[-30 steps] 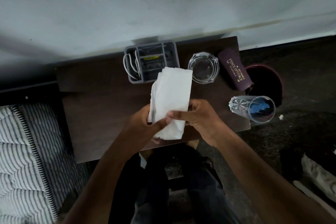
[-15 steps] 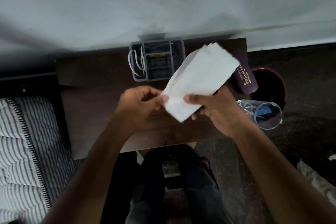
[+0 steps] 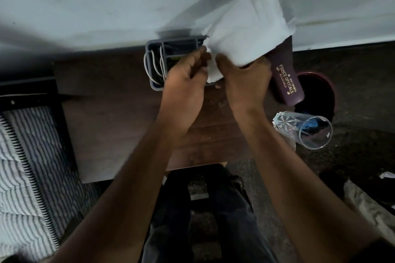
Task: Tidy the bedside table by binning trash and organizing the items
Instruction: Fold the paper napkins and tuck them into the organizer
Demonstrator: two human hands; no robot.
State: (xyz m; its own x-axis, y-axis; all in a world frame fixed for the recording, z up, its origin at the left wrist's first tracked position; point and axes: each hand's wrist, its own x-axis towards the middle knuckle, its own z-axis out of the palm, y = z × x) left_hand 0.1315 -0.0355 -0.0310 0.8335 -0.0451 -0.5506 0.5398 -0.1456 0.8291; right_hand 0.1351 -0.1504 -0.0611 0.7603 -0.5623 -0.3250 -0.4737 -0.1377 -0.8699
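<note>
Bedside table (image 3: pixel 119 117) of dark brown wood stands against the pale wall, and above its far edge both hands hold up a white folded paper tissue (image 3: pixel 245 34), the right hand (image 3: pixel 245 83) gripping its lower end from beneath and the left hand (image 3: pixel 186 83) pinching its near corner. Behind the hands at the far edge sits a grey plastic divided organizer (image 3: pixel 156 49) with white cable loops. A maroon spectacle case (image 3: pixel 286 79) lies by the right edge, with a clear cut-glass tumbler (image 3: pixel 303 130) at the near right corner.

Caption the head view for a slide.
Both hands, left hand and right hand, hold folded white tissue paper above dark wooden bedside table.
</note>
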